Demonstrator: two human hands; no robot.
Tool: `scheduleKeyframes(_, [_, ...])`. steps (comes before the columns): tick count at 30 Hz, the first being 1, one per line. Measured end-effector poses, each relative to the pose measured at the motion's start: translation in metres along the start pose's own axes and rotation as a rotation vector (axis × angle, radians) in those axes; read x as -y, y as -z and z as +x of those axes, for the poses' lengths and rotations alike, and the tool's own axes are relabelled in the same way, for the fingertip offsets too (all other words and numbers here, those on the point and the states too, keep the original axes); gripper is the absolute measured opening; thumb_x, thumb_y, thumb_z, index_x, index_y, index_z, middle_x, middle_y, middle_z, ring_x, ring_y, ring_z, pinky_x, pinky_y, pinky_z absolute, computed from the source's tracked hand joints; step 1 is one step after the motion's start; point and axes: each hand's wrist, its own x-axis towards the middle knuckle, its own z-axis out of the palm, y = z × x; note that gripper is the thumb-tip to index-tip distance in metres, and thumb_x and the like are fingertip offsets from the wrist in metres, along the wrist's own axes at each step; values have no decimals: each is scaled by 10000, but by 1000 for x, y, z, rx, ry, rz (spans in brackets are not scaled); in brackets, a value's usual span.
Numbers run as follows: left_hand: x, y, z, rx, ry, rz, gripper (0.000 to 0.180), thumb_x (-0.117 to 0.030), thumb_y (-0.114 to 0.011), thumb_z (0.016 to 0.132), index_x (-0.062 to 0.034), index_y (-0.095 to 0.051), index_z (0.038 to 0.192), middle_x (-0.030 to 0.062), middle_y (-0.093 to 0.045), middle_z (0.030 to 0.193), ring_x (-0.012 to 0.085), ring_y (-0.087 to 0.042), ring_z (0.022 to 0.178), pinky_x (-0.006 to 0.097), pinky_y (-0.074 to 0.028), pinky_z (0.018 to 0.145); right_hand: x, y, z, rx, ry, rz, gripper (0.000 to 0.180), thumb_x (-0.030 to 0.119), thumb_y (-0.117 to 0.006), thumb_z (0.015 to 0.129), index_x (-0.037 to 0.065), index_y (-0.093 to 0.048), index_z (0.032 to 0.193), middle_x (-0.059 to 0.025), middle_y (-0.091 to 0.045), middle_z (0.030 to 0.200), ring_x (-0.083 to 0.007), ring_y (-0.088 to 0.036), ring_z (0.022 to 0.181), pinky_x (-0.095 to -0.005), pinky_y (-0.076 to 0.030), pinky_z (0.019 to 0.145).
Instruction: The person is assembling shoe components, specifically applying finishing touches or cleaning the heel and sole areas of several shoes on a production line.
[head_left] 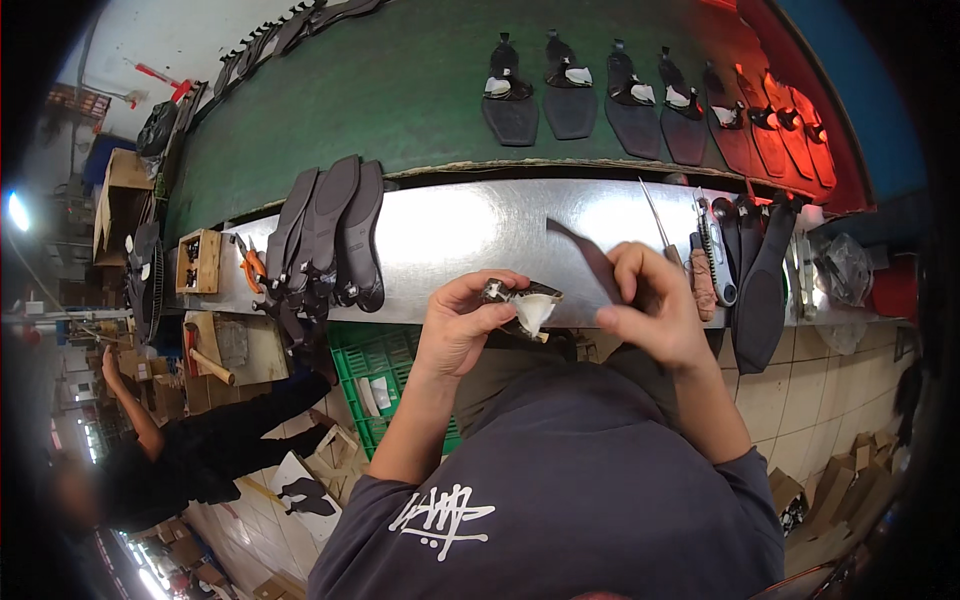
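Your left hand (452, 322) is pinching a dark strap (497, 290) with white padding (534, 310); your right hand (652, 302) is gripping a dark strip (588, 252), both above the metal worktop's (450, 225) near edge. Pieces are sitting apart: judged unjoined. Dark soles (335, 215) are lying piled leftward, apparently waiting. Beyond, on the green worktop (380, 110), strapped, padded sandals (572, 110) are resting in a row, seemingly further along.

From your head, a fisheye camera is looking down past your shirt (590, 490), catching your left hand (457, 322) and right hand (657, 303) close up, the metal bench (430, 230) stretching beyond.
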Motion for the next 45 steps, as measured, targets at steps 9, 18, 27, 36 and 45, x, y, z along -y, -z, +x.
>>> scheduleKeyframes(9, [-1, -8, 0, 10, -36, 8, 339, 66, -683, 770, 23, -630, 1101, 162, -638, 1152, 163, -627, 970, 281, -528, 813, 13, -22, -27, -135, 69, -288, 459, 4, -749, 680, 3, -633, 1125, -116, -652, 930, -189, -634, 839, -278, -480, 771])
scheduleKeyframes(18, [0, -12, -3, 38, -40, 10, 310, 83, -670, 758, 3, -637, 1056, 179, -631, 1158, 178, -629, 975, 277, -525, 806, 5, -24, -30, -73, 256, -458, 461, -17, -706, 713, 7, -631, 1166, -147, -670, 959, -229, -658, 858, -295, -498, 766])
scheduleKeyframes(27, [0, -12, -1, 41, -31, 7, 308, 85, -668, 753, 3, -644, 1049, 188, -626, 1160, 178, -634, 964, 273, -531, 810, 2, -23, -29, -65, 235, -424, 455, -15, -701, 718, 4, -632, 1167, -143, -671, 959, -223, -658, 856, -286, -496, 762])
scheduleKeyframes(36, [4, -8, -1, 42, -27, -32, 302, 85, -658, 759, 5, -645, 1050, 193, -626, 1163, 190, -633, 980, 278, -529, 814, 1, -21, -28, -38, 175, -339, 447, -14, -681, 745, -2, -618, 1188, -137, -661, 969, -202, -642, 866, -275, -477, 783])
scheduleKeyframes(45, [2, -7, -1, 43, 27, -89, 321, 98, -635, 760, 3, -635, 1066, 205, -620, 1171, 218, -633, 1011, 314, -539, 855, 1, -24, -28, -58, 219, -366, 452, -15, -680, 742, 4, -619, 1190, -125, -654, 959, -196, -635, 846, -273, -478, 767])
